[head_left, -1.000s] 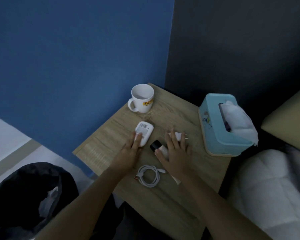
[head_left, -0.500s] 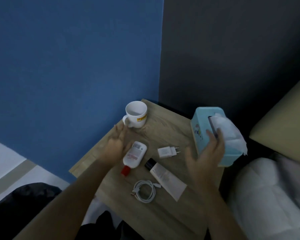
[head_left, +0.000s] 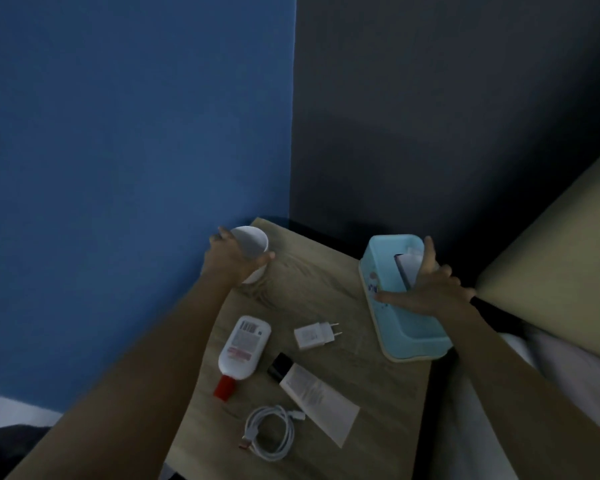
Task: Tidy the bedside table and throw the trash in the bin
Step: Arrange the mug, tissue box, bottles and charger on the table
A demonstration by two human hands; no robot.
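Observation:
My left hand is wrapped around the white mug at the far left corner of the wooden bedside table. My right hand lies spread over the top of the light blue tissue box on the right side, thumb on its near-left wall, fingers over the slot. On the table lie a white bottle with a red cap, a white charger plug, a white tube with a black cap and a coiled white cable.
A blue wall meets a dark wall behind the table. A beige headboard and white bedding lie to the right. A dark edge of the bin bag shows at the bottom left.
My left hand left the white bottle and closed around the mug. My right hand left the tube and plug and landed on the tissue box. The view tilted up, so the bin has nearly left the frame.

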